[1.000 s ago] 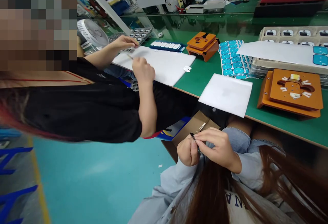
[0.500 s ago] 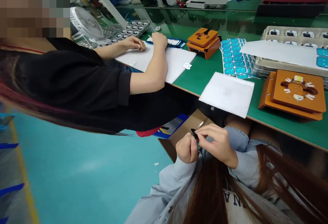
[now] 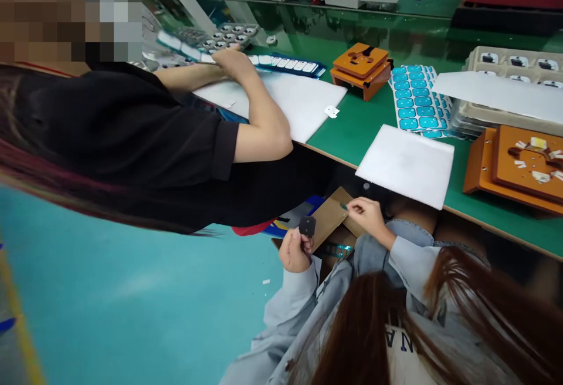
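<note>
Over my lap, my left hand [image 3: 297, 250] pinches a small dark square plate [image 3: 307, 226] between thumb and fingers. To its right, my right hand [image 3: 366, 215] has its fingers pinched round a small thin piece [image 3: 344, 206], too small to make out. Both hands are above or beside an open cardboard box [image 3: 328, 220], with a shiny teal strip [image 3: 338, 250] lying in it. The two hands are apart. A white foam sheet [image 3: 407, 165] overhangs the table edge just beyond my right hand.
Orange fixtures [image 3: 361, 61] stand on the green table [image 3: 334, 139], beside teal sticker sheets [image 3: 416, 100] and stacked trays [image 3: 479, 106]. At the left, a person in a black shirt [image 3: 176, 138] works over a larger white sheet [image 3: 303, 100].
My hands have moved apart, the left one lifting the dark plate to the left and the right one moving up and right. The other person's arm has shifted left, and the view has turned slightly.
</note>
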A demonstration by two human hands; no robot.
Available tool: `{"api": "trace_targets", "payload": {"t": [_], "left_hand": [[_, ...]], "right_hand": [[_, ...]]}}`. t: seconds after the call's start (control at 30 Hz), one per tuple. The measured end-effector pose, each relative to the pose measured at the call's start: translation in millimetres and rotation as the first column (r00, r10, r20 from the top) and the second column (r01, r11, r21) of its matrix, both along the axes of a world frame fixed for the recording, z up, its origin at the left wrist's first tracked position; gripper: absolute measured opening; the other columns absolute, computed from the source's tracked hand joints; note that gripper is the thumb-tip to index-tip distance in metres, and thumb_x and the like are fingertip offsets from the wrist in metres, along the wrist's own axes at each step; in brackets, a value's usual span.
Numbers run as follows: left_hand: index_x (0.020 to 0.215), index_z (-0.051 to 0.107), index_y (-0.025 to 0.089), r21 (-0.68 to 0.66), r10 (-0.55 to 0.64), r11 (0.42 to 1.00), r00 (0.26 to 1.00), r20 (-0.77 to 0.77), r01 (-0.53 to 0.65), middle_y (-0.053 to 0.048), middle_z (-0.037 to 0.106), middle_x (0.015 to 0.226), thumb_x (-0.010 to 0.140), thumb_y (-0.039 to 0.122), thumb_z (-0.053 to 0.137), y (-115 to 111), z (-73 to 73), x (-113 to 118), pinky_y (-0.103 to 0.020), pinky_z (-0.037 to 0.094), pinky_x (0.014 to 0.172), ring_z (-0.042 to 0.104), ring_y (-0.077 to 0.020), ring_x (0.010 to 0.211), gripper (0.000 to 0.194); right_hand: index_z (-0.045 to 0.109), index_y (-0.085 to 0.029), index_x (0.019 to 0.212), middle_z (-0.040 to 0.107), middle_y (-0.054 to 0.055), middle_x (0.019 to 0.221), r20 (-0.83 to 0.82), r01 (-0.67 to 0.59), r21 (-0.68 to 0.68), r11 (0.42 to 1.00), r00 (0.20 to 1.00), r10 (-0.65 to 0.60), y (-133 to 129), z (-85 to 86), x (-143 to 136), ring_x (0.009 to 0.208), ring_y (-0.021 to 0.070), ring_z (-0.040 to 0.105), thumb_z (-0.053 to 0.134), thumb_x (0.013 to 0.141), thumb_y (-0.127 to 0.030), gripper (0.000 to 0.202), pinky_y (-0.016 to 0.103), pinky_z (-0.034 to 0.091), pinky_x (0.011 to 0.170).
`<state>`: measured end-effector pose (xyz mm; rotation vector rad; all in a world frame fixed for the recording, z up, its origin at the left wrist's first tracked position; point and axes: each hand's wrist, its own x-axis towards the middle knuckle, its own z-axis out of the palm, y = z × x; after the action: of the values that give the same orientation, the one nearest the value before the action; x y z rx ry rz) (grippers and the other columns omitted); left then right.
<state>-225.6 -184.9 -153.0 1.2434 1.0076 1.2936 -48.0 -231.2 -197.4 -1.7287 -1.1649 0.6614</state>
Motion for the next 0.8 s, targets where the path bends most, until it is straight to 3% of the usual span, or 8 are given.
{"api": "trace_targets", "payload": {"t": [0.07,0.2,0.3,0.4,0.47,0.57,0.7,0.8], "left_hand": [[0.057,0.042,0.019,-0.068,0.032,0.997,0.999,-0.02,-0.033,0.006,0.039,0.041,0.077,0.061,0.061,-0.5,-6.5,-10.7,-0.017,0.023,0.031,0.035,-0.0057,0.031,0.05],[0.064,0.046,0.018,-0.152,0.093,0.983,0.992,-0.082,-0.105,0.006,0.045,0.047,0.082,0.061,0.058,-8.4,-19.7,-26.3,-0.016,0.029,0.036,0.039,-0.005,0.035,0.048],[0.07,0.049,0.018,-0.176,0.114,0.975,0.984,-0.134,-0.137,0.006,0.049,0.053,0.085,0.063,0.053,-11.5,-27.4,-33.9,-0.017,0.031,0.038,0.04,-0.0044,0.037,0.048],[0.072,0.05,0.018,-0.197,0.086,0.973,0.98,-0.179,-0.122,0.006,0.051,0.055,0.085,0.064,0.052,-9.9,-34.1,-38.5,-0.017,0.031,0.04,0.041,-0.0043,0.039,0.048],[0.072,0.052,0.018,-0.215,0.043,0.973,0.979,-0.2,-0.086,0.006,0.052,0.056,0.085,0.064,0.053,-7.2,-38.9,-39.7,-0.017,0.032,0.041,0.042,-0.0044,0.04,0.048],[0.071,0.054,0.018,-0.261,-0.055,0.965,0.973,-0.223,-0.005,0.005,0.054,0.057,0.084,0.063,0.056,-1.9,-47.2,-37.9,-0.018,0.033,0.042,0.043,-0.0049,0.042,0.047],[0.068,0.055,0.017,-0.352,-0.221,0.927,0.949,-0.226,0.132,0.004,0.055,0.055,0.082,0.059,0.061,8.2,-60.6,-25.3,-0.018,0.032,0.042,0.045,-0.0058,0.042,0.044],[0.065,0.055,0.016,-0.436,-0.367,0.862,0.912,-0.184,0.259,0.004,0.054,0.053,0.079,0.059,0.064,16.9,-71.4,-7.7,-0.017,0.03,0.04,0.043,-0.0053,0.041,0.046]], "right_hand": [[0.067,-0.013,0.079,0.068,0.003,0.081,0.008,-0.172,-0.16,0.972,0.984,0.175,14.7,-25.3,-16.6,0.075,0.0134,0.063,0.062,0.089,-0.021,0.013,0.029,0.054,0.075],[0.064,-0.013,0.103,0.066,0.005,0.1,-0.067,-0.412,-0.41,0.814,0.903,0.424,35.2,-66.4,-38.2,0.086,0.015,0.064,0.06,0.096,-0.034,0.022,0.034,0.056,0.079],[0.062,-0.014,0.111,0.064,0.007,0.109,-0.136,-0.47,-0.503,0.726,0.872,0.47,40.4,-87.4,-35.9,0.093,0.0168,0.064,0.058,0.097,-0.035,0.025,0.035,0.057,0.082],[0.062,-0.013,0.111,0.065,0.006,0.105,-0.195,-0.472,-0.548,0.69,0.875,0.444,38.8,-101.5,-26.7,0.088,0.0157,0.065,0.059,0.097,-0.034,0.025,0.033,0.058,0.077],[0.062,-0.012,0.109,0.065,0.005,0.1,-0.216,-0.454,-0.537,0.711,0.889,0.404,37.3,-106.7,-20.3,0.083,0.0144,0.065,0.058,0.097,-0.034,0.025,0.031,0.058,0.074],[0.062,-0.012,0.108,0.066,0.004,0.096,-0.211,-0.398,-0.441,0.804,0.917,0.338,37.1,-106.0,-10.6,0.078,0.0128,0.065,0.058,0.098,-0.033,0.024,0.03,0.058,0.071],[0.062,-0.013,0.118,0.066,0.01,0.112,-0.192,-0.348,-0.192,0.918,0.93,0.313,32.3,-88.2,1.6,0.081,0.012,0.068,0.057,0.095,-0.024,0.026,0.028,0.058,0.074],[0.063,-0.017,0.12,0.059,0.012,0.129,-0.162,-0.365,0.015,0.931,0.918,0.363,19.8,-68.8,9.2,0.093,0.0138,0.069,0.063,0.086,-0.022,0.034,0.029,0.058,0.082]]}}
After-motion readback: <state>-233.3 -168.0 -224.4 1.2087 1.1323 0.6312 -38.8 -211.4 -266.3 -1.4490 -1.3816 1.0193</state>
